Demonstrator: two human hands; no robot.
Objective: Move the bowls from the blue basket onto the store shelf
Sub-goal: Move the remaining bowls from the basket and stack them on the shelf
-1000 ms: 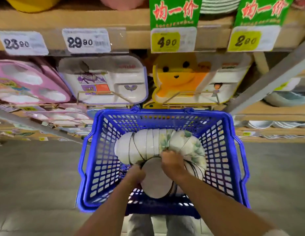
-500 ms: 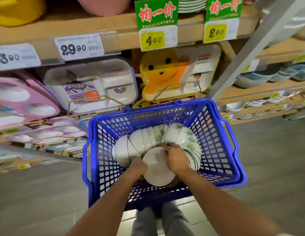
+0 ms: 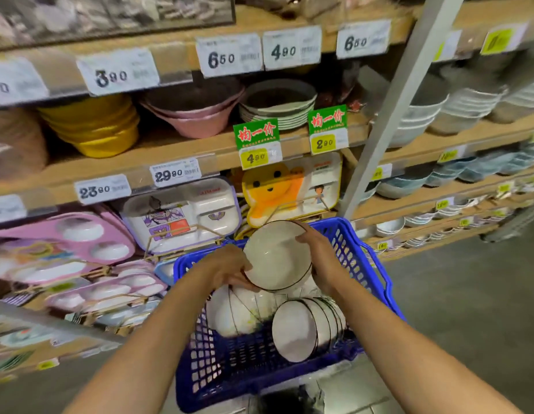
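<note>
**Q:** What's in the basket?
**Me:** The blue plastic lattice basket [image 3: 361, 264] holds white round glossy bowls with thin dark rims, nested on their sides. One row [image 3: 304, 330] lies at the right with its mouths toward me. A second bunch [image 3: 233, 312] is at the left, partly behind my left forearm, and I can't count it.

**Q:** And your hands?
**Me:** Both are on one white dark-rimmed bowl [image 3: 276, 255]. It's up above the basket's far half, tilted, with the inside facing me. My left hand [image 3: 230, 268] has its fingers curled round the lower left rim. My right hand [image 3: 322, 258] is clamped on the upper right rim. The fingertips behind the bowl are hidden, and I can't tell whether more bowls are nested under it.

**Q:** The shelf?
**Me:** The wooden shelf boards [image 3: 182, 156] are ahead, and the held bowl isn't on them. They carry stacked shiny yellow bowls [image 3: 101, 130], pink flared bowls [image 3: 194, 118] and a pile of pale plates [image 3: 277, 112]. Below, plastic divided children's trays [image 3: 182, 213] stand on edge. The top row and the far right are too blurred to make out.
</note>
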